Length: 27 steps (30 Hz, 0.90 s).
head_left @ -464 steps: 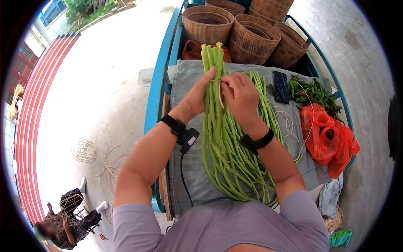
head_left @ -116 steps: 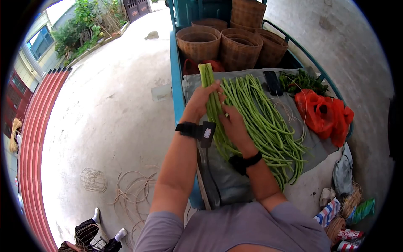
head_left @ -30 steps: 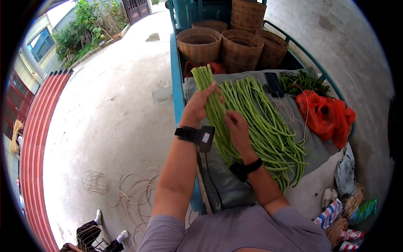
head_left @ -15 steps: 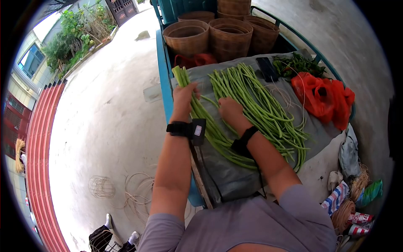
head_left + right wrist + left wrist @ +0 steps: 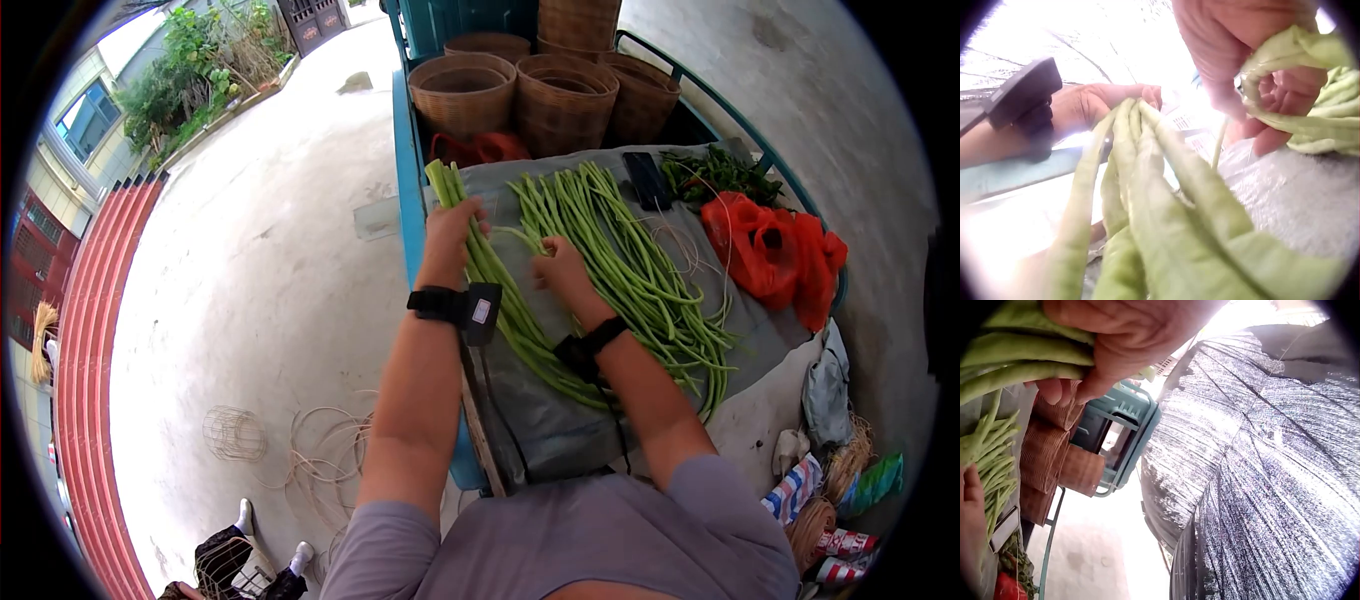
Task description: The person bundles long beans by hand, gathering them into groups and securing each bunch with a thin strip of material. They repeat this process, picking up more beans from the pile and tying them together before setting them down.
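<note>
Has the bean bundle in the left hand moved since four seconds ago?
Yes. The bean bundle shifted left, away from the loose bean pile and toward the blue cart rail; the left hand grips it.

Looking at an open-air vegetable stall in a paved yard. Seeing long beans [image 5: 620,250] lying loose on grey cloth [image 5: 545,420] over a blue cart bed [image 5: 407,190], wicker baskets [image 5: 465,95] stacking behind, red plastic bags [image 5: 775,255] and greens [image 5: 720,175] sitting alongside. Standing on bare concrete [image 5: 270,300], with shrubs [image 5: 190,70] and red steps [image 5: 80,400] bordering it.
</note>
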Available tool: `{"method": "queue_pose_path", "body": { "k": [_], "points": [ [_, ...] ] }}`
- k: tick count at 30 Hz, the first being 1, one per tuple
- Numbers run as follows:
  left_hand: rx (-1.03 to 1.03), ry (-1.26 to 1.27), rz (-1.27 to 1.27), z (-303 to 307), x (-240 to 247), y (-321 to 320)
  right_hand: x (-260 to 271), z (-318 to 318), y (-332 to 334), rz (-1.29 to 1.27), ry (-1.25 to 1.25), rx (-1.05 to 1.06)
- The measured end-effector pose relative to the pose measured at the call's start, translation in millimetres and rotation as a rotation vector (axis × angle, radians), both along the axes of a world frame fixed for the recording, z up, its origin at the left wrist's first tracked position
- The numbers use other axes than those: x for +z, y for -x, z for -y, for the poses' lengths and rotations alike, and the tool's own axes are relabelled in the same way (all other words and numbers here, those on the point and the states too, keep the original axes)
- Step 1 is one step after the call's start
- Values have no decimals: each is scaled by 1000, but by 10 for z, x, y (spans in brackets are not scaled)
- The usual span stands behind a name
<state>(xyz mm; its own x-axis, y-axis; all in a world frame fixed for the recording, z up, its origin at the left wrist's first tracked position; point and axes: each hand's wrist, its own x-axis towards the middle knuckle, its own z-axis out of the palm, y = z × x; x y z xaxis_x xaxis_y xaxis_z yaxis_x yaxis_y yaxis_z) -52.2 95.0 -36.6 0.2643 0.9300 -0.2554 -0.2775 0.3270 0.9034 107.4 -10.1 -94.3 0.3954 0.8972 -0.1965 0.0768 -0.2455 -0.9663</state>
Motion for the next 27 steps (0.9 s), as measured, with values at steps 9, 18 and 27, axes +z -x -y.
{"method": "queue_pose_path", "body": {
  "k": [9, 18, 27],
  "points": [
    [-171, 148, 174, -47, -1, -56, 479, 408, 243, -286, -583, -182],
    [-278, 276, 80, 17, 92, -47, 488, 510, 452, -197, -686, -123],
    [-234, 159, 396, -36, 32, -43, 445, 641, 603, -183, -557, -37]
  ]
}}
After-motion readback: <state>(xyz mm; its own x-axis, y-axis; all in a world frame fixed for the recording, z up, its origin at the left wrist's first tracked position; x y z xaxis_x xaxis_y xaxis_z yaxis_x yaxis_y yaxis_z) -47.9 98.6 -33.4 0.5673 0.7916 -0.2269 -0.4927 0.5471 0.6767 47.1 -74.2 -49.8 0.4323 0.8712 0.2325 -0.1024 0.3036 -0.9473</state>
